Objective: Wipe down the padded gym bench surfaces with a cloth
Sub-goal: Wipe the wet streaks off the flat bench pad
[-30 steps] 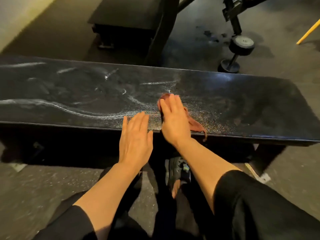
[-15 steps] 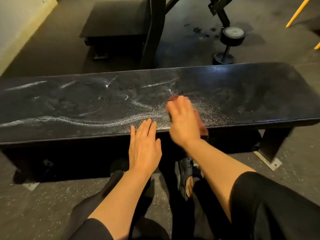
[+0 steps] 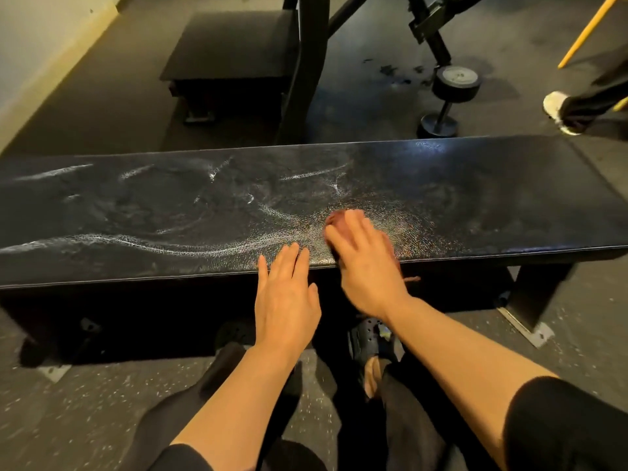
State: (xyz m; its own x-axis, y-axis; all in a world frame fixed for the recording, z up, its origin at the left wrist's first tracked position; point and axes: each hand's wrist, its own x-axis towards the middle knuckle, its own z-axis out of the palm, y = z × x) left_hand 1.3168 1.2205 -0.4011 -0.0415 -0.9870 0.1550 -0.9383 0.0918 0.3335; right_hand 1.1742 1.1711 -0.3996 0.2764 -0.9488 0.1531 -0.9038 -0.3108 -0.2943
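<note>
Fingers (image 3: 353, 229) of my right hand (image 3: 365, 263) lie flat, pressing the soft, limp maroon cloth (image 3: 334, 219) onto the slick bench pad (image 3: 475, 198), left hand (image 3: 285, 294) flat at nine o'clock.

Cloth (image 3: 334, 219): reddish, mostly hidden under right hand (image 3: 365, 263); hand motion-blurred.
Bench pad (image 3: 136, 212): left end cut by frame edge; underside lost in shadow.
Dumbbell (image 3: 448, 96): marking on end plate too small to read.
Passer-by's shoe (image 3: 554, 107): leg cut by right edge.
</note>
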